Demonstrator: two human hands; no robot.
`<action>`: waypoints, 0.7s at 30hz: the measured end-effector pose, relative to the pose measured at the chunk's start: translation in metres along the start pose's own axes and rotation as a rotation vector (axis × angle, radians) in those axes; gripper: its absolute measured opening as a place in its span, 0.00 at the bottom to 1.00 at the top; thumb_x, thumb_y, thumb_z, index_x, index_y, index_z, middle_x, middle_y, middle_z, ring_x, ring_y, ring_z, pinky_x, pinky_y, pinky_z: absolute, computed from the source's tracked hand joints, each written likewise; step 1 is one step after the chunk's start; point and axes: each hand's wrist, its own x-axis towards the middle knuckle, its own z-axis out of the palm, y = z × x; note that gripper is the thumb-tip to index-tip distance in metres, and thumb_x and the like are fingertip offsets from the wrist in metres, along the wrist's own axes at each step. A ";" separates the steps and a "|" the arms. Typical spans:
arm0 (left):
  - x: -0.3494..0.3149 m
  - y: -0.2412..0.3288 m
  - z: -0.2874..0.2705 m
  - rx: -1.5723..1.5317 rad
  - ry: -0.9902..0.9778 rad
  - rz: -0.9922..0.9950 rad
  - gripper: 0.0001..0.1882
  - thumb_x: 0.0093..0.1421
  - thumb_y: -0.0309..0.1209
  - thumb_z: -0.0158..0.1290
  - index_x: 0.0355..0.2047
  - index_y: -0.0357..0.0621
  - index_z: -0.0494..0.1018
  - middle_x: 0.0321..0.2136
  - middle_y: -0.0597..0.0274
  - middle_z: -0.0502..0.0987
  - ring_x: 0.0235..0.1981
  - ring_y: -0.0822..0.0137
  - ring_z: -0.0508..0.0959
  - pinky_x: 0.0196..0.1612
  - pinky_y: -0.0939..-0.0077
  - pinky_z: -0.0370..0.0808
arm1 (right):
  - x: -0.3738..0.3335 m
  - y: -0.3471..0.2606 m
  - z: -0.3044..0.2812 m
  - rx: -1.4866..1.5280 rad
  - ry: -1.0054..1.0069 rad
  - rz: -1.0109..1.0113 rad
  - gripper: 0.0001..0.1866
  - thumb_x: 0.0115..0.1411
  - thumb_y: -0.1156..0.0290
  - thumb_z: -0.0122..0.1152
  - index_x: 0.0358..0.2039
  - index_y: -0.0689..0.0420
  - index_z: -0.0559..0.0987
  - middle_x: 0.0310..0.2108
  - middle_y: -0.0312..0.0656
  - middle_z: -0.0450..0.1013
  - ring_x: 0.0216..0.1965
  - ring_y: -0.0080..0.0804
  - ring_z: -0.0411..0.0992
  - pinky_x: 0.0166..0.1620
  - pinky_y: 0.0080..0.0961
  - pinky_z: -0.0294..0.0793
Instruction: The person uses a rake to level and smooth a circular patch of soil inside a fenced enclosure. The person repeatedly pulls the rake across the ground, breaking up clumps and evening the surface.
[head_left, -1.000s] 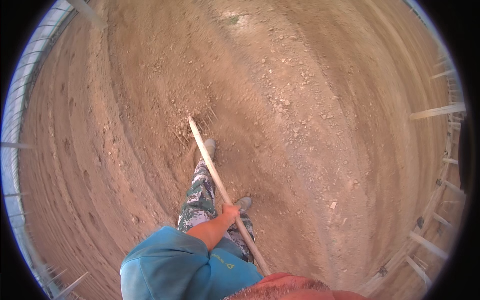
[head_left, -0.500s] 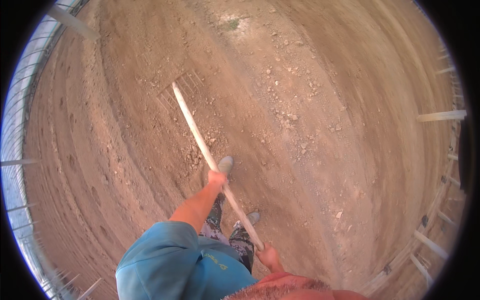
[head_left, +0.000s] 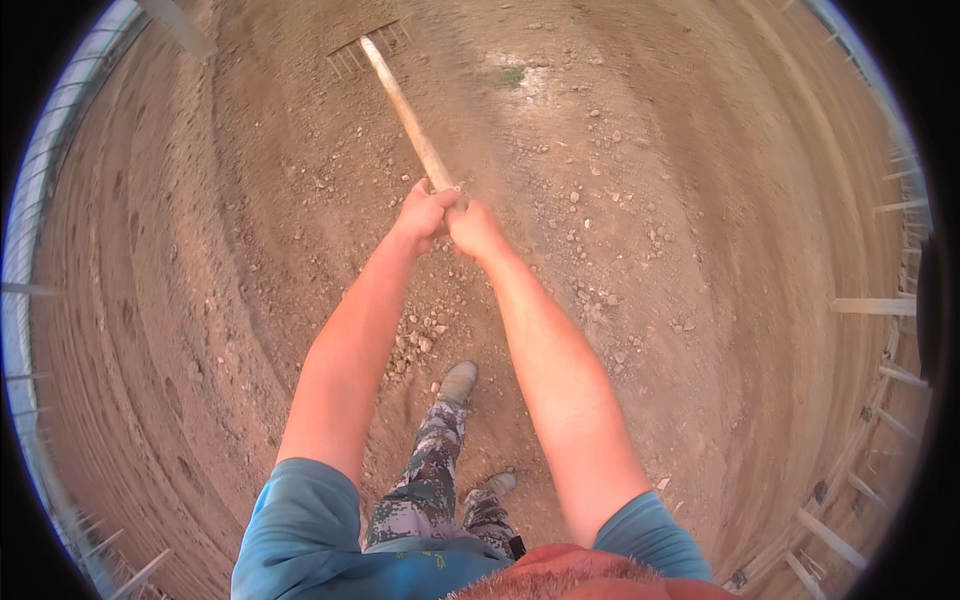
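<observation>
Both my arms stretch forward, holding a rake [head_left: 405,110] by its long pale wooden handle. My left hand [head_left: 425,212] is closed round the handle near its close end. Right beside it, my right hand [head_left: 472,225] is wrapped round the butt end of the handle; the two hands touch or nearly touch. The rake's toothed head lies at the far end, over the brown soil, its thin tines spread to both sides of the handle. Whether the tines press into the soil I cannot tell.
Loose clods [head_left: 425,335] lie on the soil just ahead of my shoes [head_left: 459,382]. A low soil ridge runs along the left. Pale posts [head_left: 875,306] stand at the right edge, and a ribbed translucent wall [head_left: 35,200] curves along the left.
The rake has moved forward, away from my body. Both arms have gone from bent to stretched out, and my right hand has come up from near my waist to beside my left hand.
</observation>
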 end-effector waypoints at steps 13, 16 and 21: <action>-0.038 -0.164 -0.014 0.377 0.267 -0.188 0.32 0.61 0.20 0.69 0.58 0.36 0.61 0.34 0.53 0.79 0.26 0.63 0.82 0.25 0.64 0.80 | -0.202 0.187 0.042 -0.064 -0.032 0.163 0.22 0.78 0.54 0.62 0.46 0.65 0.77 0.27 0.43 0.77 0.22 0.35 0.76 0.26 0.39 0.76; -0.093 -0.212 0.011 0.458 0.306 -0.261 0.32 0.61 0.20 0.69 0.58 0.37 0.60 0.33 0.55 0.79 0.25 0.64 0.81 0.25 0.65 0.79 | -0.304 0.254 0.025 -0.242 0.051 0.119 0.26 0.77 0.50 0.63 0.48 0.66 0.79 0.33 0.57 0.82 0.35 0.56 0.83 0.40 0.51 0.81; -0.165 -0.288 0.022 0.450 0.333 -0.273 0.37 0.59 0.24 0.70 0.61 0.36 0.57 0.32 0.54 0.80 0.24 0.62 0.82 0.27 0.62 0.81 | -0.455 0.317 -0.010 -0.188 -0.036 0.255 0.28 0.74 0.47 0.64 0.49 0.64 0.80 0.39 0.66 0.83 0.45 0.70 0.82 0.48 0.58 0.79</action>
